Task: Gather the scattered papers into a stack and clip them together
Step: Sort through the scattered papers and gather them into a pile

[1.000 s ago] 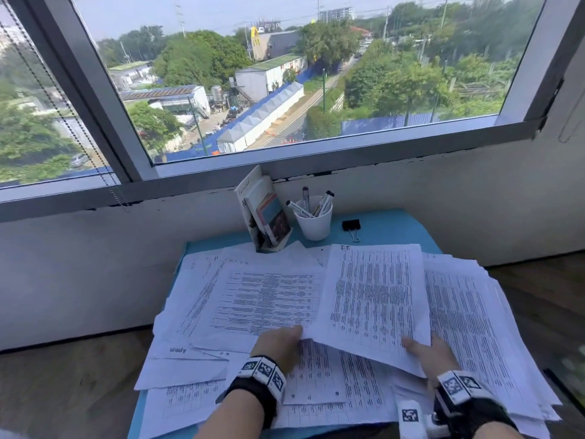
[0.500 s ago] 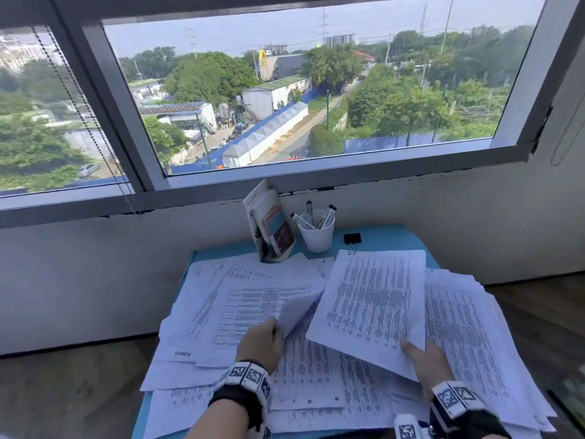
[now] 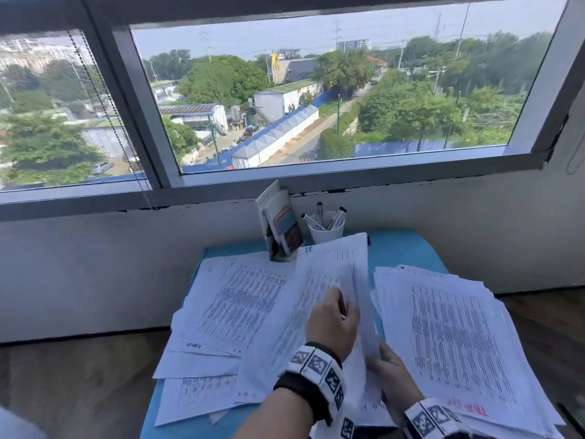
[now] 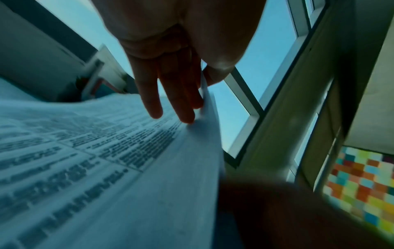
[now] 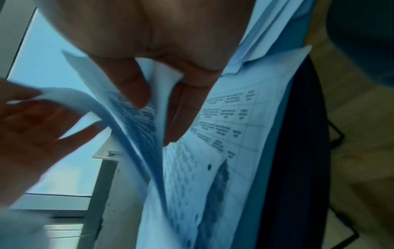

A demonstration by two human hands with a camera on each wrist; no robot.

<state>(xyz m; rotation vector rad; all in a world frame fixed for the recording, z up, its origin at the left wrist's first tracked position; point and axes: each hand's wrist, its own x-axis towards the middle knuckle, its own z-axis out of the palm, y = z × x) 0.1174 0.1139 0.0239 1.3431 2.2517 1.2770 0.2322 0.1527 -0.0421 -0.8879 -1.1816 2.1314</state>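
A: While the scattered papers cover the blue worktop, where are the hands?
B: Mid-table. The left hand pinches a raised sheet between thumb and straight fingers; the right hand grips the sheet's lower edge, thumb on top.
A: And the rest?
B: A thick pile lies right; a white pen cup stands behind.
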